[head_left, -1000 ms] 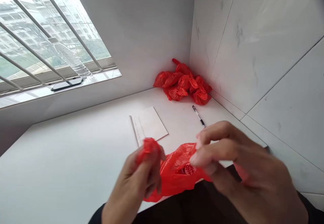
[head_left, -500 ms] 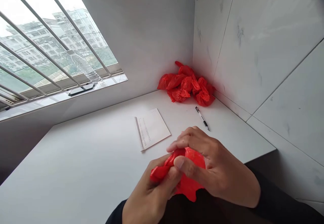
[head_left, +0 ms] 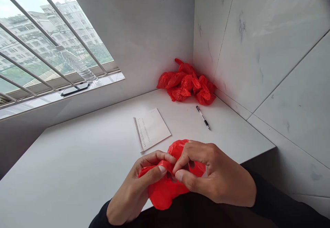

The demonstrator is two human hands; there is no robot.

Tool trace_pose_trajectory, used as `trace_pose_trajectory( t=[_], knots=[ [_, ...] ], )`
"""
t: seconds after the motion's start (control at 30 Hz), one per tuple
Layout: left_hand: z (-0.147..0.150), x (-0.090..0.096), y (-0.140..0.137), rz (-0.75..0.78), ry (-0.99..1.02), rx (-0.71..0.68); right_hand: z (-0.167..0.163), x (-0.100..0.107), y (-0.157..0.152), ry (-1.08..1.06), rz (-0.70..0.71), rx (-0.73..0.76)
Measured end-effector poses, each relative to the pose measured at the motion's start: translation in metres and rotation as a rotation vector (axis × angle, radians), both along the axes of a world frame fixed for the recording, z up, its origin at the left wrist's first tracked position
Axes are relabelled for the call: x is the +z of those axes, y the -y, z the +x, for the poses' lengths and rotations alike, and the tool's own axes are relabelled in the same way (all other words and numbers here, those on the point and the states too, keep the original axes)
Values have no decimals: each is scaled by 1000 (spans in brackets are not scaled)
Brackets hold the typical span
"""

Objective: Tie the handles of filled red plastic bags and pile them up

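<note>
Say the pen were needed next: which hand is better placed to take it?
Probably the right hand: it is nearer the pen, which lies on the table just beyond it. The left hand is farther off, gripping the red bag. The right hand is at that bag too.

Part-tiled room corner, barred window

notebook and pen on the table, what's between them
In the head view, a bare stretch of white tabletop lies between the notebook and the pen.
</note>
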State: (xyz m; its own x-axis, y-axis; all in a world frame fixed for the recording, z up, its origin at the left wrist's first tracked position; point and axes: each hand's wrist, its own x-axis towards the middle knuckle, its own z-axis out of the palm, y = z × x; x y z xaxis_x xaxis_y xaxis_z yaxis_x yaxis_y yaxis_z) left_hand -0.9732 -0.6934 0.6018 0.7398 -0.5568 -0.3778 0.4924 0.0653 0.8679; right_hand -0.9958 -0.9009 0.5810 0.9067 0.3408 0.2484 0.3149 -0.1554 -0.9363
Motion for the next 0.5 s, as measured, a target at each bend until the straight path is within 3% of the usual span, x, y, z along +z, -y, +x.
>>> trace_pose_trajectory(
  t=[0.17,0.33,0.5],
  knots=[
    [2,-6,-7,244,250,-87,0,-5,-1,21,-121,37],
    [-3,-11,-5,407,580,-105,2,-1,-5,100,-53,-114],
    [-8,-22,-10,625,1116,-88,17,-8,-10,-13,18,59]
  ],
)
